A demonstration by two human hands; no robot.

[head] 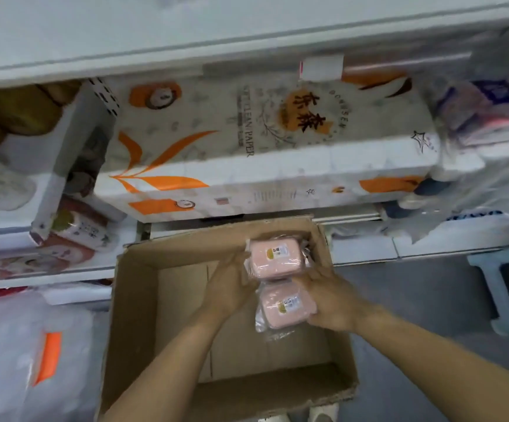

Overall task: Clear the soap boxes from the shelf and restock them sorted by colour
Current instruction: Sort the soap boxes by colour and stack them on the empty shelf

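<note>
Right, two pink soap boxes (274, 283) in clear wrap sit stacked end to end over the open cardboard carton (137, 300); left hand (232, 284) presses flat against their side, fingers straight; right hand (327, 300) curls round the nearer box; behind, big tissue packs (247, 147) fill the white shelf (156, 35).

Cardboard box (143, 324): centre to lower frame, on floor | soap boxes (277, 278): two, over box's upper right, one above the other | left hand (232, 287): at their left | right hand (329, 300): at their right | toilet paper pack (247, 153): shelf, above box | stool (496, 287): right edge
</note>
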